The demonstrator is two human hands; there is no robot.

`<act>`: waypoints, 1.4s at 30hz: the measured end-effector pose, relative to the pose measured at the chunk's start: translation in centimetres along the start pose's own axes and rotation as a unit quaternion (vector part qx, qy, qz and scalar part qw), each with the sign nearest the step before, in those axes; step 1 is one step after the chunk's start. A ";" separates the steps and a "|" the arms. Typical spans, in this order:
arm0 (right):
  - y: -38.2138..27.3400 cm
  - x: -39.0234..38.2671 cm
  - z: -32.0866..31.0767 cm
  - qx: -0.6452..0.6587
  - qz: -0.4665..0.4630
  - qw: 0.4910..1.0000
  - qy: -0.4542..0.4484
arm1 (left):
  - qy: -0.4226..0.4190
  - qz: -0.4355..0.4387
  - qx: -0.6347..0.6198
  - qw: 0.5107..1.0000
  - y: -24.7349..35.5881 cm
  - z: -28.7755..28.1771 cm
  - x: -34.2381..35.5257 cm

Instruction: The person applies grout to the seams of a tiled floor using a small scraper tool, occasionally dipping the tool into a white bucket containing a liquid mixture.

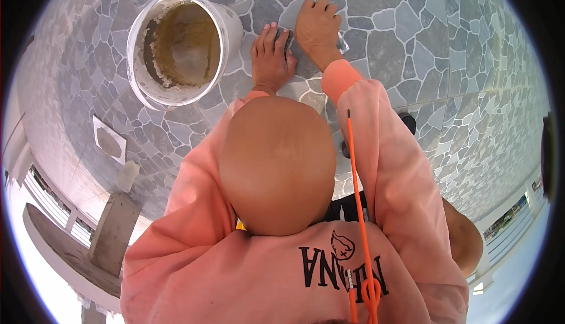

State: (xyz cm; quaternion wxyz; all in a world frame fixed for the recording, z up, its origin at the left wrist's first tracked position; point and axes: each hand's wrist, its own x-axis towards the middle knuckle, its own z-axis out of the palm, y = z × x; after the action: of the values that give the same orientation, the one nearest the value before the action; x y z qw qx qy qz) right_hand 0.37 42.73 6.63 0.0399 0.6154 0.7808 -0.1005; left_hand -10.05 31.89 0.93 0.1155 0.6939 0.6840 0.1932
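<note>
My left hand [272, 58] lies on the grey stone-patterned floor [388, 47], fingers stretched out and slightly apart, with nothing visible in it. Just ahead and to its right, my right hand [318, 27] is closed, its fingers bent down against the floor. Whatever it may grip is hidden under the palm. A small shiny, clear or silvery piece [342, 44] shows beside the right wrist; I cannot make out what it is. Pale joint lines run between the irregular stones under both hands.
Left of my hands stands a white bucket [228, 35] with murky brownish water [187, 44]. A pale square piece with a grey patch [110, 140] lies farther left. My bare knee [276, 165] rises close behind my hands. An orange cord [359, 206] hangs over my pink sweatshirt.
</note>
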 end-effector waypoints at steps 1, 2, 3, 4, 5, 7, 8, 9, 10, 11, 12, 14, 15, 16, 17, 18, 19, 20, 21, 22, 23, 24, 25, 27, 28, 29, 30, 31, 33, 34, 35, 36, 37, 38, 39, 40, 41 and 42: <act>-0.5 -1.4 0.7 -0.003 -0.001 1.000 0.000 | 0.000 -0.005 -0.018 1.000 0.2 0.0 -0.2; -1.7 -3.8 1.7 -0.006 -0.056 0.998 0.019 | 0.002 -0.010 -0.033 0.999 0.3 -0.1 -0.3; -2.1 -5.0 2.4 -0.012 -0.111 0.993 0.038 | 0.005 -0.011 -0.035 0.999 0.5 0.2 -0.2; -2.3 -4.6 2.2 -0.009 -0.116 0.992 0.041 | 0.005 -0.010 -0.027 1.000 0.3 0.0 -0.3; -2.2 -4.1 2.0 -0.010 -0.107 0.993 0.044 | 0.006 -0.009 -0.018 1.000 0.1 -0.2 -0.3; -1.1 -2.2 1.6 -0.010 -0.098 0.994 0.046 | -0.001 -0.006 -0.004 1.000 0.2 -0.2 0.0; 0.4 -0.2 1.3 -0.016 -0.063 0.997 0.040 | -0.010 0.003 0.000 1.000 0.7 -0.2 0.2; 0.8 1.3 1.0 -0.018 -0.031 0.999 0.036 | -0.009 0.003 0.002 1.000 0.6 -0.2 0.3; 0.3 1.7 0.6 0.000 -0.006 1.000 0.022 | -0.008 0.001 0.003 1.000 0.4 -0.2 0.1; -0.5 1.1 1.0 -0.001 -0.008 1.000 0.022 | -0.008 0.000 0.002 1.000 0.4 -0.2 0.0; -1.5 -0.3 1.4 -0.016 -0.048 0.998 0.033 | -0.007 -0.002 0.002 1.000 0.5 -0.2 -0.3; -2.3 -1.0 1.4 -0.030 -0.092 0.994 0.049 | -0.010 -0.032 -0.019 0.999 0.4 -0.3 -0.3; -2.5 -1.0 1.4 -0.024 -0.094 0.995 0.038 | -0.007 -0.034 -0.017 0.999 0.3 -0.3 -0.1; -2.6 -1.1 1.5 -0.016 -0.095 0.995 0.025 | -0.002 -0.026 -0.020 0.999 0.2 -0.1 -0.2; -2.0 0.0 1.1 -0.015 -0.095 0.995 0.024 | 0.001 -0.017 -0.025 1.000 0.3 -0.1 -0.2; -0.9 2.0 0.7 -0.018 -0.053 0.998 0.014 | -0.001 -0.017 -0.024 1.000 0.4 -0.1 -0.3; -0.3 3.2 0.4 -0.022 -0.011 1.000 0.006 | -0.003 -0.019 -0.025 1.000 0.5 0.0 -0.1; -0.7 3.0 0.4 -0.022 -0.011 1.000 0.007 | -0.006 -0.021 -0.025 0.999 0.5 0.0 0.1; -1.3 2.3 0.6 -0.013 -0.010 1.000 -0.005 | -0.006 -0.020 -0.026 0.999 0.6 -0.1 0.0; -1.9 1.6 0.7 -0.004 -0.012 1.000 -0.017 | -0.006 -0.025 -0.028 0.999 0.4 0.0 -0.4; -2.3 0.8 0.7 -0.003 -0.015 1.000 -0.016 | -0.006 -0.032 -0.029 0.999 0.2 -0.2 -0.5; -2.7 -0.1 0.7 0.002 -0.031 0.999 -0.022 | -0.004 -0.033 -0.027 0.999 0.0 -0.1 -0.4; -2.7 -0.7 0.7 0.006 -0.045 0.999 -0.030 | -0.001 -0.029 -0.033 0.999 0.1 -0.1 -0.4; -1.0 1.9 -0.5 0.010 -0.032 0.999 -0.037 | 0.001 -0.025 -0.037 0.999 0.3 -0.3 -0.3; -0.2 2.9 -0.8 0.012 -0.016 0.999 -0.043 | -0.001 -0.024 -0.035 0.999 0.5 -0.2 0.0; -0.3 2.8 -0.7 0.011 -0.016 0.999 -0.042 | -0.003 -0.022 -0.033 0.999 0.6 -0.1 0.1; -0.5 2.4 -0.5 0.010 -0.018 0.999 -0.050 | -0.002 -0.021 -0.034 0.999 0.6 -0.2 0.0; -0.8 2.1 -0.2 0.010 -0.023 0.998 -0.055 | -0.001 -0.022 -0.033 0.999 0.5 -0.1 -0.3; -2.0 -1.2 1.0 -0.003 -0.058 0.997 -0.044 | 0.004 -0.027 -0.029 0.999 0.0 -0.2 -0.3; -2.3 -2.4 1.0 -0.017 -0.089 0.995 -0.037 | 0.006 -0.025 -0.036 0.999 0.1 -0.4 -0.3; -2.1 -2.3 1.1 -0.017 -0.090 0.995 -0.039 | 0.007 -0.024 -0.042 0.999 0.1 -0.5 -0.4; -1.5 -1.7 1.1 -0.023 -0.090 0.995 -0.019 | 0.007 -0.026 -0.041 0.999 0.2 -0.6 -0.4; -1.0 -0.8 0.9 -0.031 -0.088 0.996 0.003 | 0.006 -0.023 -0.036 0.999 0.3 -0.5 -0.1; -0.4 0.6 0.5 -0.032 -0.087 0.996 0.005 | 0.006 -0.021 -0.032 0.999 0.6 -0.4 0.3; 0.2 2.3 0.1 -0.031 -0.061 0.998 -0.005 | 0.008 -0.018 -0.033 0.999 0.9 -0.4 0.5; 0.2 3.1 -0.1 -0.027 -0.038 0.999 -0.018 | 0.004 -0.019 -0.035 0.999 0.9 -0.4 0.2; 0.1 2.8 -0.2 -0.027 -0.039 0.999 -0.018 | 0.000 -0.019 -0.036 0.999 0.9 -0.4 0.1; 0.0 1.8 -0.4 -0.038 -0.074 0.996 -0.012 | 0.001 -0.020 -0.036 0.999 0.8 -0.5 0.0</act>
State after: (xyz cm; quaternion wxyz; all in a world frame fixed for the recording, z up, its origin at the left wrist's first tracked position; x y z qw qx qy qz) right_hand -0.06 44.54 6.64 0.0646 0.5527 0.8270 -0.0807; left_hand -9.57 31.81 1.66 0.1434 0.6753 0.6905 0.2157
